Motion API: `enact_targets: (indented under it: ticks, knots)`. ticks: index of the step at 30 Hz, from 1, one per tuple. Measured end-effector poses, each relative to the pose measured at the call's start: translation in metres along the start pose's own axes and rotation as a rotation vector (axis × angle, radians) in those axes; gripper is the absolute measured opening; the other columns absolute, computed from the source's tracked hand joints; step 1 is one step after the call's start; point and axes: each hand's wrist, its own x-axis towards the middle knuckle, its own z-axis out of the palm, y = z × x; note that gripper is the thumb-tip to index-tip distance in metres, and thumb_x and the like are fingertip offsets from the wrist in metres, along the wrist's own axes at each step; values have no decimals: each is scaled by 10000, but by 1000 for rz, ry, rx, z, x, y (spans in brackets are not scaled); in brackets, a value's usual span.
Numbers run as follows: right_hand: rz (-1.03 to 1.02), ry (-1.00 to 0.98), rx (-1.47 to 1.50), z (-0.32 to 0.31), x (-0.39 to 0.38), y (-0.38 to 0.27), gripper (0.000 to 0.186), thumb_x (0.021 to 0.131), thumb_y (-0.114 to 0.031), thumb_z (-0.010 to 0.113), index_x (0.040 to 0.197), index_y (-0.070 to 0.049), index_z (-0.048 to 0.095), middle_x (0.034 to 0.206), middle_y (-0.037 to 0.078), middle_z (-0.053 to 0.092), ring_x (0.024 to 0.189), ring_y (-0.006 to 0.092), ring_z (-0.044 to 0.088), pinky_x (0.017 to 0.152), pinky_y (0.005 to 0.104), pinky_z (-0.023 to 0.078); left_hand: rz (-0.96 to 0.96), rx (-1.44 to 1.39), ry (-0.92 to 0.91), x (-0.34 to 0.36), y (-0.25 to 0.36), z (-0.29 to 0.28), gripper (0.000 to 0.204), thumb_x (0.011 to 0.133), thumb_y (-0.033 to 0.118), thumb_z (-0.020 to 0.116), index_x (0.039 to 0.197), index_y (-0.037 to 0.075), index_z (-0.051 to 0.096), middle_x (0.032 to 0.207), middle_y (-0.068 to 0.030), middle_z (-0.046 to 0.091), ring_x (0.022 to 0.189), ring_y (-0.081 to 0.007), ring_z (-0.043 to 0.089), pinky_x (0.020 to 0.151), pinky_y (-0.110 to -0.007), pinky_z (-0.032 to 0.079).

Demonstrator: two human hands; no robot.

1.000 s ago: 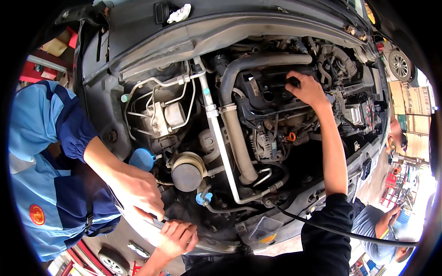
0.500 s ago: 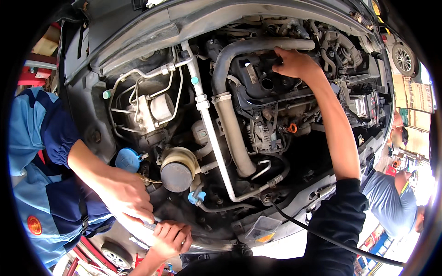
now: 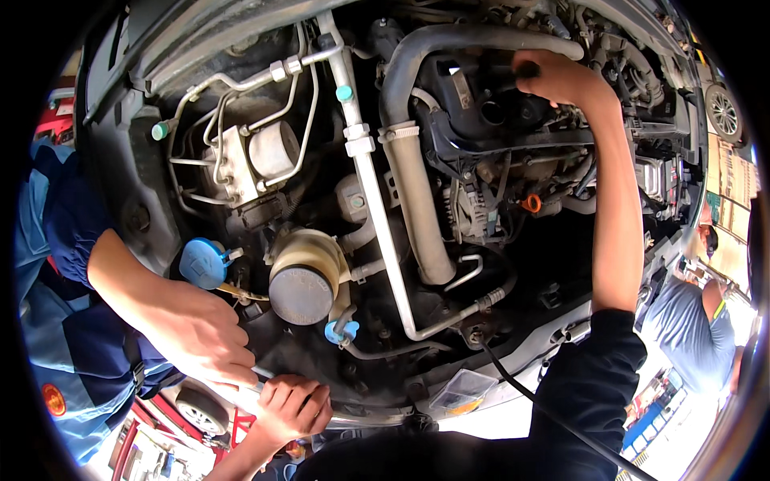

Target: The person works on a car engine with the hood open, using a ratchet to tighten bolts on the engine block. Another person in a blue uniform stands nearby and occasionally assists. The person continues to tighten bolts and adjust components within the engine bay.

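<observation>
My right hand [image 3: 565, 80] reaches onto the black engine cover [image 3: 473, 120], fingers curled by a dark part I cannot make out, below the thick curved hose [image 3: 401, 64]. My left hand [image 3: 297, 405] is curled over something pale and narrow at the bay's front-left edge, hard to make out. A co-worker's hand [image 3: 200, 337] from the left meets it there, fingertips almost touching mine. Close by are a round reservoir with a black lid [image 3: 301, 293], blue caps [image 3: 200, 260] and a metal pipe [image 3: 373, 208].
A co-worker in blue sleeves [image 3: 64, 353] stands left; another person in grey-blue [image 3: 690, 337] bends at the right. A black cable [image 3: 529, 397] crosses the front edge beside a clear plastic piece [image 3: 461, 393]. Wheels [image 3: 722, 112] and red equipment lie beyond the car.
My view has shifted, bringing the engine higher in the picture. My right hand briefly moved leftward and is back farther right, still on the engine cover. My left hand keeps its curled hold.
</observation>
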Motion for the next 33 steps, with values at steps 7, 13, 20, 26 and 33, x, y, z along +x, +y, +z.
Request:
enact_targets:
  ticks: [7, 13, 20, 26, 33]
  knots:
    - [41, 25, -44, -4, 16, -11, 319, 787, -308, 625, 1069, -159, 610, 691, 76, 625, 529, 185, 604, 551, 331, 483, 14, 19, -5, 3, 1, -2, 225, 610, 96, 684, 833, 83, 651, 817, -30, 590, 721, -202, 569, 674, -311, 415]
    - [-36, 118, 70, 9, 12, 2, 338, 794, -336, 639, 1077, -157, 596, 670, 74, 612, 538, 194, 609, 572, 342, 485, -41, -125, 7, 10, 7, -7, 216, 622, 46, 679, 835, 60, 649, 817, -51, 596, 685, -218, 567, 651, -333, 434]
    - [-193, 505, 192, 42, 10, 58, 540, 782, -301, 715, 1219, -108, 464, 983, 187, 648, 961, 343, 633, 822, 378, 481, -31, -313, 174, 217, 58, -6, 157, 791, 32, 600, 936, -21, 628, 911, -141, 604, 813, -302, 587, 660, -382, 523]
    - [-242, 591, 419, 45, -13, 16, 601, 748, -210, 759, 1239, -13, 474, 1082, 225, 643, 1095, 368, 595, 897, 384, 461, -330, -57, 51, 410, -14, 50, 257, 784, 102, 615, 1026, 37, 672, 1067, -181, 657, 1035, -333, 618, 883, -423, 503]
    - [-206, 595, 469, 52, -19, 24, 547, 738, -161, 781, 1182, 60, 549, 1034, 175, 669, 960, 211, 635, 858, 315, 475, -270, -253, -27, 457, -48, 93, 270, 797, 243, 708, 1033, 111, 699, 1027, -103, 689, 1039, -309, 625, 893, -396, 497]
